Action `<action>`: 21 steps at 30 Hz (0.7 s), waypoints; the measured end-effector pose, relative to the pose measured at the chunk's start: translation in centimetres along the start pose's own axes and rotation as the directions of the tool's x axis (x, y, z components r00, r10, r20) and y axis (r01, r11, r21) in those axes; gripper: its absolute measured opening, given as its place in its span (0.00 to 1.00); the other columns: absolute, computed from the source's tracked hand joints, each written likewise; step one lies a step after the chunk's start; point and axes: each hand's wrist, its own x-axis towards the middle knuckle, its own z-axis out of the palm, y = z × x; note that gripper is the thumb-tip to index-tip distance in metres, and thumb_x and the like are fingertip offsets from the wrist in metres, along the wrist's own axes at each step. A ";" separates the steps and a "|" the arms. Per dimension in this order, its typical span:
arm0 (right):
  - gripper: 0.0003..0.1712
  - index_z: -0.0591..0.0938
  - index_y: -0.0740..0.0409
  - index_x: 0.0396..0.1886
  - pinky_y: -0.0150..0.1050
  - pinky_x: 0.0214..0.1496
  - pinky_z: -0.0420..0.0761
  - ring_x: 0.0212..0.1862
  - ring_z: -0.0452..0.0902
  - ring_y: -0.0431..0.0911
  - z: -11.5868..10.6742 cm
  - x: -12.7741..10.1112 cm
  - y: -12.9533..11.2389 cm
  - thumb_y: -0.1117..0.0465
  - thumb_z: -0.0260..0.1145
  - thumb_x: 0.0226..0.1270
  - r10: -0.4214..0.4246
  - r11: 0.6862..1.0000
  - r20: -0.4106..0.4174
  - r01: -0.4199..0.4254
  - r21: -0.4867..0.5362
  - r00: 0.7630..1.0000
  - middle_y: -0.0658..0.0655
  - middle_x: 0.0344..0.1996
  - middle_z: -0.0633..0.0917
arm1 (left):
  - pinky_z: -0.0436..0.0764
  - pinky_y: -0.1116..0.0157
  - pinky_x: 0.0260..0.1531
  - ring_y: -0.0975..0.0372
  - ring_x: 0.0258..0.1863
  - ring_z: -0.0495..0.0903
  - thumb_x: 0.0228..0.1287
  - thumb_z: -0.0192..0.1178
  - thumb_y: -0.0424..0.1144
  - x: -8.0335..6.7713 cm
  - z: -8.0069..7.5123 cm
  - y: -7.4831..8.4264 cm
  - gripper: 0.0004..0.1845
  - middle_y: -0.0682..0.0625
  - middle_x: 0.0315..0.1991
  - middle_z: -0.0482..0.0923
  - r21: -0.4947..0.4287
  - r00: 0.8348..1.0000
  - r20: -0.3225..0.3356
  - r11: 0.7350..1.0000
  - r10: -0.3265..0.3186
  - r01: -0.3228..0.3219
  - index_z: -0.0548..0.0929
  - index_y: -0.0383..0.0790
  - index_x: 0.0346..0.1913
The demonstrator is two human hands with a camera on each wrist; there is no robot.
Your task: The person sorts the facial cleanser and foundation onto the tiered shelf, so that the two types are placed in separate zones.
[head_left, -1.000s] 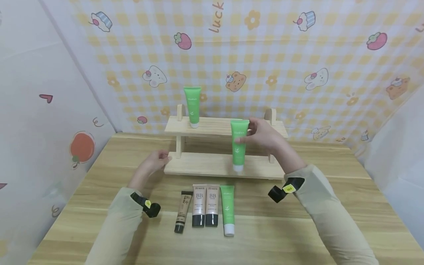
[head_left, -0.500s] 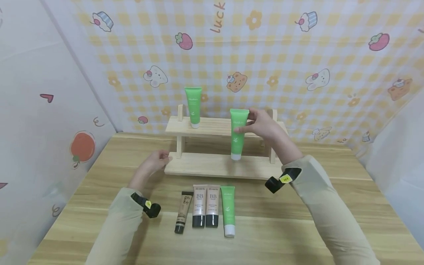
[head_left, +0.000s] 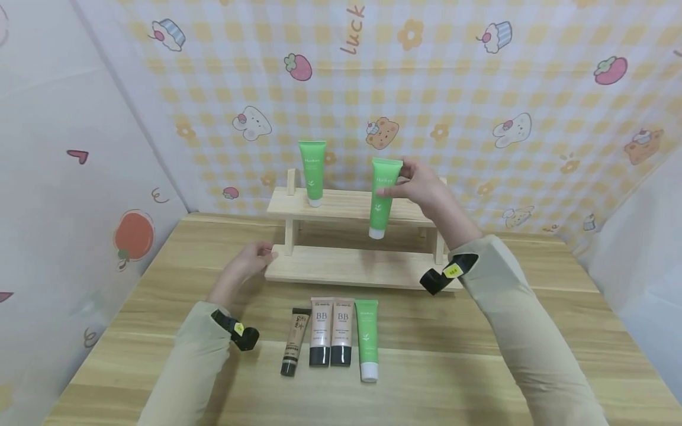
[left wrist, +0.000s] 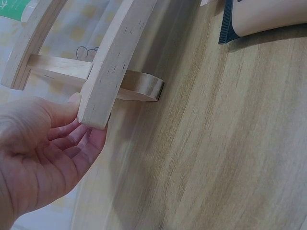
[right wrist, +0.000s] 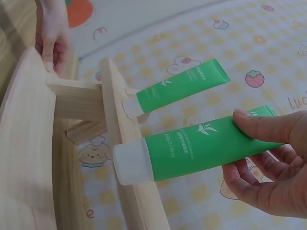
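My right hand [head_left: 406, 181] pinches the top of a green tube [head_left: 382, 198] and holds it cap down in the air, its white cap just in front of the top shelf of a two-tier wooden rack [head_left: 351, 266]. In the right wrist view the thumb and fingers [right wrist: 261, 125] grip this green tube [right wrist: 201, 148] near its crimped end. A second green tube [head_left: 312, 171] stands cap down on the top shelf at the left. My left hand [head_left: 254, 258] grips the left end of the lower shelf [left wrist: 112, 67], thumb above and fingers [left wrist: 76, 139] below.
On the wooden table [head_left: 479, 355] in front of the rack lie a slim brown tube [head_left: 295, 342], two beige BB tubes [head_left: 321, 331] [head_left: 341, 331] and another green tube [head_left: 366, 338], side by side. Patterned cloth walls close in the back and both sides.
My right hand has lifted the green tube from the lower shelf's level up to the height of the top shelf. The left hand has stayed on the rack's end.
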 end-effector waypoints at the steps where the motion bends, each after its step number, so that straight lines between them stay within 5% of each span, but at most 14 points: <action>1: 0.31 0.68 0.60 0.58 0.48 0.64 0.66 0.55 0.73 0.51 0.0 0.1 -0.1 0.69 0.67 0.54 -0.001 1.000 -0.003 0.001 0.007 1.000 0.61 0.55 0.76 | 0.75 0.56 0.53 0.48 0.53 0.73 0.70 0.45 0.42 0.0 0.0 0.0 0.27 0.32 0.59 0.66 0.003 1.000 0.000 1.000 0.003 -0.003 0.59 0.28 0.65; 21: 0.30 0.69 0.61 0.57 0.46 0.67 0.63 0.59 0.70 0.51 0.3 2.1 -1.5 0.72 0.66 0.53 0.020 0.999 -0.068 -0.017 0.043 0.997 0.61 0.58 0.75 | 0.75 0.56 0.53 0.47 0.55 0.71 0.70 0.45 0.42 0.1 0.0 -0.2 0.27 0.33 0.59 0.66 -0.001 1.000 -0.008 1.000 -0.002 0.002 0.58 0.28 0.65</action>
